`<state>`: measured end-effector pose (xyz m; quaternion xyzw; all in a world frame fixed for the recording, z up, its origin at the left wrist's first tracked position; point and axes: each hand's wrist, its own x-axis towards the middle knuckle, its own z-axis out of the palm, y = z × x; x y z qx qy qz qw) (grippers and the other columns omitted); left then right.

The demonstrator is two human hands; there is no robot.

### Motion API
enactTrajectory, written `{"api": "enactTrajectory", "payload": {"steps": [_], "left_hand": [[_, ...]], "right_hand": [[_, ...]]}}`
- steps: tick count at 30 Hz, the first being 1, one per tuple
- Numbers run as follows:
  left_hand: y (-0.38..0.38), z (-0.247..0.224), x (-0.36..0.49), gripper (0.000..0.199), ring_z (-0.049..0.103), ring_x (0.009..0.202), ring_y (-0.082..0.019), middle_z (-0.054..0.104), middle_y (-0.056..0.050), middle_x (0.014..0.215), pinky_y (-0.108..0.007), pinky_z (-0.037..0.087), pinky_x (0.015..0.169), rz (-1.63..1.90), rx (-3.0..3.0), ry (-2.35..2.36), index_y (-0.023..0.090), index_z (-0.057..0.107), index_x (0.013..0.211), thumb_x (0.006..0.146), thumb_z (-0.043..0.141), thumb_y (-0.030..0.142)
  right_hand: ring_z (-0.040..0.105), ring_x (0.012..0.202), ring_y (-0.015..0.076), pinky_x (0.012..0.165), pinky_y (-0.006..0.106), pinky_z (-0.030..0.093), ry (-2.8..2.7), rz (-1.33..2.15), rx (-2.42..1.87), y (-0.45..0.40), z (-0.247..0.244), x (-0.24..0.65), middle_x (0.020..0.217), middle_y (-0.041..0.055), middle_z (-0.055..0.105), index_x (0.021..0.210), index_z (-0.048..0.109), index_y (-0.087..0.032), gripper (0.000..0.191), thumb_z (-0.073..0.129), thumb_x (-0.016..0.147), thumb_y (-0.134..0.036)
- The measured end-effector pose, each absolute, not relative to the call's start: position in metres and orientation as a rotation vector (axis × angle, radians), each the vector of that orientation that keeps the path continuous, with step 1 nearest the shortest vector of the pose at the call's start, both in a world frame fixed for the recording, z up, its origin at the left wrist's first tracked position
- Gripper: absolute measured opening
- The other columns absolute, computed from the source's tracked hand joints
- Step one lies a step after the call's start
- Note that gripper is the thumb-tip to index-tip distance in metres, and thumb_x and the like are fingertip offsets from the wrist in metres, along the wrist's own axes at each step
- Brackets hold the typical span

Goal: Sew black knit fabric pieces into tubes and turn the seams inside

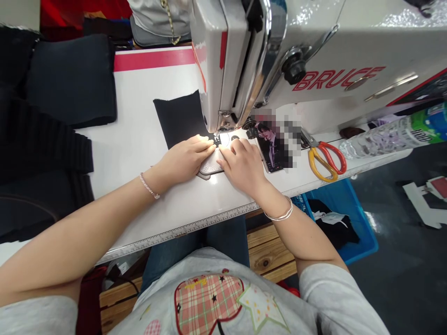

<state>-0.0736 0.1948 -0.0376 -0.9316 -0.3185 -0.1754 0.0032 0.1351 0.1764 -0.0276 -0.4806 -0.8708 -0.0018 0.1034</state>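
A piece of black fabric (181, 116) lies under the head of a white sewing machine (216, 60), by the lit presser foot (217, 138). My left hand (186, 156) is on the near edge of this fabric, its fingers close together and their tips beside the foot. Its thumb is hidden. Just right of the foot, my right hand (244, 163) rests on the machine's metal plate (211, 164). Its fingers are bent, with thumb and forefinger slightly apart, and I see no fabric between them.
Stacks of black fabric pieces (73, 79) fill the table's left side. Right of my hand lie a phone (274, 149), scissors with orange and red handles (326, 160) and a plastic bottle (380, 137). A blue basket (363, 232) stands below the ruler-marked table edge (195, 229).
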Motion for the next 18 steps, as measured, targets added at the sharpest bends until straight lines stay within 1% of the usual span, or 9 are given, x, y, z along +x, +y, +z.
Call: {"api": "enactTrajectory", "payload": {"steps": [4, 8, 13, 18], "left_hand": [[0.200, -0.038, -0.074, 0.040, 0.061, 0.100, -0.023, 0.066, -0.009, 0.102, -0.040, 0.052, 0.088, -0.547, -2.958, -1.063, 0.016, 0.061, 0.118, 0.094, 0.029, 0.017], [0.204, -0.038, -0.074, 0.041, 0.060, 0.100, -0.026, 0.066, -0.011, 0.103, -0.042, 0.051, 0.083, -0.547, -3.003, -1.133, 0.014, 0.062, 0.117, 0.094, 0.029, 0.019], [0.208, -0.036, -0.074, 0.039, 0.059, 0.091, -0.024, 0.066, -0.011, 0.101, -0.039, 0.049, 0.075, -0.469, -2.932, -1.138, 0.014, 0.064, 0.110, 0.093, 0.029, 0.015], [0.212, -0.036, -0.076, 0.039, 0.057, 0.088, -0.023, 0.067, -0.010, 0.103, -0.038, 0.048, 0.073, -0.449, -2.930, -1.159, 0.015, 0.064, 0.112, 0.091, 0.031, 0.013]], "right_hand": [[0.042, 0.099, 0.0294, 0.074, 0.038, 0.030, -2.559, 0.001, -1.430, 0.177, -0.028, 0.135, 0.098, 0.0123, 0.057, 0.108, 0.065, -0.020, 0.029, 0.049, 0.097, -0.041], [0.042, 0.099, 0.0289, 0.074, 0.038, 0.030, -2.560, 0.001, -1.426, 0.175, -0.028, 0.136, 0.099, 0.0118, 0.057, 0.111, 0.065, -0.022, 0.029, 0.046, 0.098, -0.040], [0.042, 0.099, 0.0285, 0.075, 0.039, 0.030, -2.570, -0.002, -1.420, 0.174, -0.029, 0.137, 0.100, 0.0117, 0.056, 0.113, 0.064, -0.023, 0.031, 0.043, 0.099, -0.040], [0.042, 0.097, 0.0280, 0.076, 0.038, 0.031, -2.563, 0.003, -1.413, 0.174, -0.030, 0.138, 0.098, 0.0113, 0.055, 0.118, 0.063, -0.023, 0.032, 0.043, 0.099, -0.040]]}}
